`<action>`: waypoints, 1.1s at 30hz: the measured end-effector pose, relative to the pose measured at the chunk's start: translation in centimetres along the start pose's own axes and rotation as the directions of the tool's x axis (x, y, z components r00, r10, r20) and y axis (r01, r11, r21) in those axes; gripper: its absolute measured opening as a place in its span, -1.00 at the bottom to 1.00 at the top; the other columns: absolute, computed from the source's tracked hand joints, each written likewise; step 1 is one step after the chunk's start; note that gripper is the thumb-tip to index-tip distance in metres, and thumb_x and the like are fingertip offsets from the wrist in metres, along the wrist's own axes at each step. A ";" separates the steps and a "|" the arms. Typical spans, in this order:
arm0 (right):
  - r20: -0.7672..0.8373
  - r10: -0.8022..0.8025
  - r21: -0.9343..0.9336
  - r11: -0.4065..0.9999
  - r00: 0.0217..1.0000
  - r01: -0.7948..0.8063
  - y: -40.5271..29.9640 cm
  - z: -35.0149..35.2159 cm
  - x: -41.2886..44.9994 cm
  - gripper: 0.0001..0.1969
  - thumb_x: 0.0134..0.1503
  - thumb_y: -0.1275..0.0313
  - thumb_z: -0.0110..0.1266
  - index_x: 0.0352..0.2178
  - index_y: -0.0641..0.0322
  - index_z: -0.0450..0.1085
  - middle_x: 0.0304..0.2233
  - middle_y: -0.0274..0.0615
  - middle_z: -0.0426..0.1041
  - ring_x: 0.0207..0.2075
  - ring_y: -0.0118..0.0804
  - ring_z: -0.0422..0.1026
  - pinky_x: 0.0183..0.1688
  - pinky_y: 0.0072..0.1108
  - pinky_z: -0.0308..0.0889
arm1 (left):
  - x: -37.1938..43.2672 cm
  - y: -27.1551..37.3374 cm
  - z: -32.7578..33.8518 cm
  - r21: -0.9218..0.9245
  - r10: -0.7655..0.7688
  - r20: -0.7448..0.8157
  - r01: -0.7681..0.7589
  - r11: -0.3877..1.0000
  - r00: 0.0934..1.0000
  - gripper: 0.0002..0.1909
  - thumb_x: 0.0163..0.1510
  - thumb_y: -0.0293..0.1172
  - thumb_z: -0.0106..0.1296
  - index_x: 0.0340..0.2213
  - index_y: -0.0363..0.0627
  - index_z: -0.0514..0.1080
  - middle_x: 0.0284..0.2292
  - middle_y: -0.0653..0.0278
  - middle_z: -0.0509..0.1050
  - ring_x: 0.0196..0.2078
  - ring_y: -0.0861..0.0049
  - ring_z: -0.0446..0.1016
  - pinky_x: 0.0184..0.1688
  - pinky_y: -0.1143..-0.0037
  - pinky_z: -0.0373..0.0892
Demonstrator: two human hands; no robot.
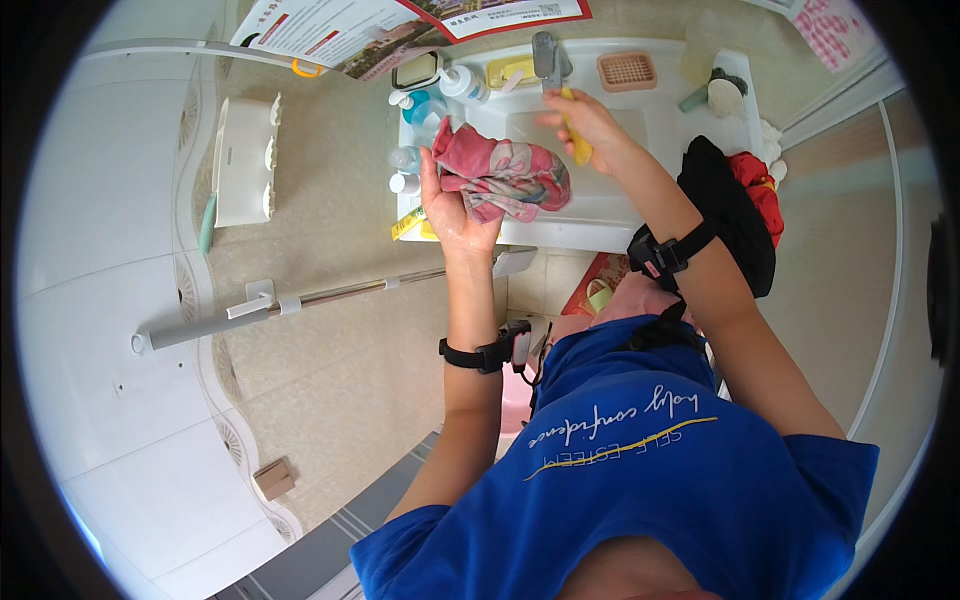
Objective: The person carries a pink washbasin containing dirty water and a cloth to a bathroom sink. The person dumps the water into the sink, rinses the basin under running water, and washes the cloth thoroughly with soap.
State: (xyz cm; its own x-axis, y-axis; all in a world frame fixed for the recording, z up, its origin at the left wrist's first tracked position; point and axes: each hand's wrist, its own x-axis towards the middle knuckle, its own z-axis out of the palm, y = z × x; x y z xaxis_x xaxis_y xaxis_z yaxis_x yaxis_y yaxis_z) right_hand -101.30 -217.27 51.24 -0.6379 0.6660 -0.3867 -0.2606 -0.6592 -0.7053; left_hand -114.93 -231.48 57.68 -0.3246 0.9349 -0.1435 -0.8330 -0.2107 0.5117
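Note:
In my left hand lies a bunched pink patterned cloth, held above the left part of the white washbasin. The palm is turned up beneath it, with the thumb at its left edge. My right hand grips a thin yellow piece that looks like a bar of soap; motion blurs it and the fingers. This hand is just in front of the metal faucet, to the right of the cloth and apart from it.
Pump bottles and small containers line the basin's left rim. Behind are a yellow soap dish and a pinkish-brown soap dish. Black fabric and red fabric hang over the right edge. A pole runs along the left wall.

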 end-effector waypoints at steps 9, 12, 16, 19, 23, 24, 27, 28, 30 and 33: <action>0.406 0.062 0.039 0.996 0.912 -0.085 -1.1 -0.7 -1.3 -0.58 0.14 0.47 0.05 0.05 0.18 0.26 -0.21 -0.19 0.43 -0.64 -0.72 0.12 -0.64 -0.84 0.09 | -0.4 0.4 -0.7 0.024 0.007 0.096 -0.010 1.000 0.995 -0.60 0.07 -0.32 0.12 -0.05 -0.15 0.41 -0.01 -0.02 0.40 0.05 0.09 0.36 0.12 0.07 0.27; 0.324 0.026 0.059 0.997 0.946 -0.047 -1.9 -0.4 -1.9 -0.63 0.11 0.46 0.07 -0.02 0.20 0.29 -0.24 -0.18 0.48 -0.61 -0.72 0.17 -0.64 -0.78 0.13 | -1.0 -0.1 -0.1 0.151 0.010 -0.064 -0.001 0.988 0.998 -0.57 -0.01 -0.57 -0.03 -0.04 -0.22 0.38 -0.02 -0.05 0.41 0.01 0.06 0.40 0.08 0.08 0.31; 0.013 -0.233 0.005 0.972 0.972 0.233 -3.4 2.9 -4.6 -0.63 0.17 0.38 0.01 0.01 0.15 0.26 -0.21 -0.22 0.47 -0.49 -0.62 0.28 -0.51 -0.74 0.25 | -0.8 -0.4 0.2 0.159 -0.130 -0.075 0.141 0.977 0.989 -0.61 0.15 -0.31 -0.20 -0.06 -0.31 0.35 -0.10 -0.02 0.46 -0.04 0.16 0.44 0.07 0.24 0.34; 0.089 -0.709 -0.402 0.617 0.699 0.677 -0.9 7.1 -6.5 -0.64 0.22 0.31 -0.04 0.03 0.10 0.25 -0.03 -0.17 0.40 -0.09 -0.31 0.41 -0.13 -0.52 0.35 | -1.3 -1.3 0.1 -0.071 -0.222 0.035 0.224 0.972 0.974 -0.56 0.22 -0.26 -0.19 0.05 -0.25 0.27 -0.05 0.04 0.43 0.00 0.18 0.42 0.11 0.20 0.30; 0.439 -0.812 -0.790 -0.145 0.385 0.595 2.3 9.3 -5.9 -0.61 0.11 0.21 0.08 -0.04 0.05 0.31 -0.14 -0.06 0.43 -0.09 0.05 0.40 -0.01 -0.23 0.28 | -2.7 -3.6 -0.3 0.082 -0.125 -0.043 0.128 0.988 0.991 -0.48 0.30 -0.09 -0.34 0.11 -0.22 0.21 0.05 0.07 0.35 0.08 0.22 0.36 0.14 0.22 0.27; 0.228 -0.785 -0.808 0.177 0.576 0.561 2.1 8.5 -4.5 -0.61 0.12 0.20 0.07 -0.04 0.05 0.31 -0.14 -0.06 0.45 -0.11 0.01 0.42 -0.04 -0.27 0.31 | -2.9 -3.5 0.0 0.068 -0.117 -0.036 0.120 0.990 0.992 -0.48 0.30 -0.09 -0.34 0.11 -0.22 0.21 0.05 0.07 0.35 0.08 0.22 0.36 0.14 0.22 0.27; -0.092 -0.448 -0.428 0.824 0.889 0.371 1.9 4.4 -0.4 -0.61 0.15 0.17 0.05 -0.03 0.05 0.30 -0.15 -0.08 0.47 -0.17 -0.13 0.46 -0.13 -0.40 0.36 | -4.3 -1.9 1.2 0.028 -0.168 0.021 0.167 0.985 0.986 -0.45 0.30 -0.06 -0.36 0.10 -0.26 0.20 0.07 0.03 0.34 0.07 0.18 0.36 0.14 0.20 0.26; -0.091 -0.169 -0.015 0.986 0.981 0.168 1.6 3.6 0.0 -0.62 0.17 0.16 0.03 -0.03 0.05 0.29 -0.15 -0.10 0.48 -0.20 -0.24 0.48 -0.19 -0.50 0.38 | -4.6 -1.3 1.5 -0.019 -0.164 0.057 0.165 0.986 0.985 -0.45 0.30 -0.05 -0.35 0.09 -0.28 0.21 0.05 0.01 0.35 0.06 0.16 0.37 0.12 0.18 0.27; 0.026 -0.039 0.080 0.996 0.999 0.037 1.9 2.5 -0.4 -0.63 0.19 0.18 0.01 -0.03 0.07 0.29 -0.17 -0.12 0.48 -0.24 -0.33 0.47 -0.24 -0.57 0.38 | -4.7 -0.3 0.7 -0.049 -0.108 0.057 0.111 0.993 0.993 -0.47 0.29 -0.02 -0.32 -0.01 -0.29 0.28 -0.03 -0.03 0.42 -0.02 0.11 0.43 0.06 0.13 0.33; 0.238 0.120 0.115 0.982 0.964 -0.151 1.6 3.9 -2.9 -0.66 0.21 0.28 -0.01 -0.01 0.14 0.28 -0.23 -0.18 0.49 -0.32 -0.42 0.46 -0.28 -0.64 0.39 | -4.0 0.6 -1.8 -0.067 -0.034 0.030 0.036 0.997 0.999 -0.45 0.28 0.06 -0.35 -0.14 -0.25 0.34 -0.11 0.04 0.46 -0.08 0.20 0.46 0.00 0.21 0.38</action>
State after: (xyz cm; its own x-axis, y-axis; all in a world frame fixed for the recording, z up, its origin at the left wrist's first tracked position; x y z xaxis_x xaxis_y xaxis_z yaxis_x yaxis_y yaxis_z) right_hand -102.67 -221.62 53.52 -0.8188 0.4793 -0.3161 -0.2429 -0.7880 -0.5657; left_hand -114.95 -235.86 57.03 -0.2828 0.9496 -0.1351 -0.8722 -0.1960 0.4481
